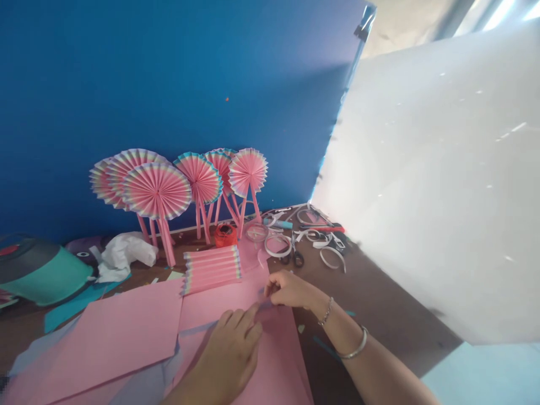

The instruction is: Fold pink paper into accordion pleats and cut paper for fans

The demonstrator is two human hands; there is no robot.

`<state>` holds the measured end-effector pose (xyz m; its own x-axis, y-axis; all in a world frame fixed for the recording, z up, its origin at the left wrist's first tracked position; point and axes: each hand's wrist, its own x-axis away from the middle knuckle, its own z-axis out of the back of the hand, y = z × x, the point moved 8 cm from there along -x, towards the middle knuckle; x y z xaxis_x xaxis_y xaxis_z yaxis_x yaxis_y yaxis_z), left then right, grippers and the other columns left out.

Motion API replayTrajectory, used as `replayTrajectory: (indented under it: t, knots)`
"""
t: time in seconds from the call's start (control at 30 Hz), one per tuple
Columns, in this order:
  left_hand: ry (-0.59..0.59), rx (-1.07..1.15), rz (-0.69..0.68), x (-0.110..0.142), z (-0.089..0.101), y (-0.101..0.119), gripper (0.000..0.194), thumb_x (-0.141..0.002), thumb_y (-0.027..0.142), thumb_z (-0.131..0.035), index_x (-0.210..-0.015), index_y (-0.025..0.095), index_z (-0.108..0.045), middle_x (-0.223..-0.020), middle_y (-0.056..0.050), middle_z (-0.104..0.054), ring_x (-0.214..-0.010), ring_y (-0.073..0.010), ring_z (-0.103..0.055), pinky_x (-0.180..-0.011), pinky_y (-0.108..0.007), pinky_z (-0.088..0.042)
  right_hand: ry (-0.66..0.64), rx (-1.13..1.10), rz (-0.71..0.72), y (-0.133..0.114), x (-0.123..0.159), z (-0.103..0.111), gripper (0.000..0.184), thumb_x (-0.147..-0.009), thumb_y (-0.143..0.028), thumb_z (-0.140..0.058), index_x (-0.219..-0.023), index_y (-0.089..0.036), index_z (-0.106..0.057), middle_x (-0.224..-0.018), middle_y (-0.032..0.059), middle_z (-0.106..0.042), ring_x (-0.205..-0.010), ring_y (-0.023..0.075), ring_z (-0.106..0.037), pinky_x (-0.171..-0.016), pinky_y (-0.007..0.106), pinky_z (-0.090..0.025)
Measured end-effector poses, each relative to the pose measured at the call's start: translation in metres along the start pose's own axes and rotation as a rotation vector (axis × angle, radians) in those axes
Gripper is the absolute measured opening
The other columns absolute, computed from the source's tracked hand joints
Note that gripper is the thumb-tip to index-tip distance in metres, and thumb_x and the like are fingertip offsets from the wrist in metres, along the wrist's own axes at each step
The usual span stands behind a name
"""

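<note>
The left hand (223, 360) is at the bottom middle, and its wrist is cut off by the edge of the view. Its fingers are half curled and lie on a pink paper sheet (274, 360). I can't tell if they have hold of it. The right hand (291, 289) comes in from the lower right, with a thin bracelet (326, 311) and a wide silver bangle (353, 344) on the arm. Its thumb and finger are pinched close together at the paper. A small blue bit (265, 304) shows there, but it is too small and blurry to tell what they hold.

A second pink sheet (101, 337) lies to the left. Just above the hands sits a folded pink paper strip (211, 270). Pink paper fans on sticks (157, 191) lean on a blue wall (126, 101) at the back. Near them are a red roll of string (225, 235) and white paper rings (278, 246). Black scissors (293, 257) lie partly under the rings. The table (379, 315) is brown. A big white board (422, 169) stands at the right and hides that side. A green and dark thing (37, 270) is cut off at the left edge.
</note>
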<state>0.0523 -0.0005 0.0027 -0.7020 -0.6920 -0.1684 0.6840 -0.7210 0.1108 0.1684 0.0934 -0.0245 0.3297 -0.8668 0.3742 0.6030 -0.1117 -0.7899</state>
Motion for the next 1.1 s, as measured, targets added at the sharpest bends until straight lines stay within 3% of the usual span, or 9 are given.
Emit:
replayTrajectory:
  t: [0.33,0.77,1.1]
  knots:
    - [0.115,-0.068,0.002,0.006,0.001,-0.001,0.027,-0.081,0.015,-0.046,-0.105,0.021,-0.057,-0.130,-0.011,-0.053,-0.099,-0.0252,-0.055,-0.083,-0.042,-0.046,0.023,0.038,0.009,0.002,-0.001,0.002,0.023,-0.053,-0.008,-0.053,-0.071,-0.014,-0.066,-0.058,-0.0035,-0.058,-0.054,0.0095,-0.050,-0.048,0.018,-0.033]
    - [-0.090,0.027,0.010,-0.002,-0.002,0.000,0.027,-0.086,0.015,-0.040,-0.107,0.022,-0.057,-0.133,-0.006,-0.052,-0.094,-0.0223,-0.053,-0.083,-0.041,-0.041,0.024,0.082,0.037,0.002,-0.002,0.001,0.023,-0.055,-0.009,-0.053,-0.073,-0.013,-0.067,-0.059,-0.0027,-0.059,-0.055,0.0095,-0.050,-0.047,0.017,-0.032]
    - [-0.140,-0.014,0.015,-0.004,-0.004,0.001,0.034,-0.086,0.017,-0.040,-0.117,0.021,-0.055,-0.134,-0.008,-0.051,-0.095,-0.0235,-0.053,-0.083,-0.041,-0.039,0.075,0.279,0.031,-0.011,0.008,0.005,0.030,-0.053,-0.004,-0.051,-0.075,-0.014,-0.069,-0.067,0.0008,-0.065,-0.062,0.0118,-0.057,-0.050,0.017,-0.034]
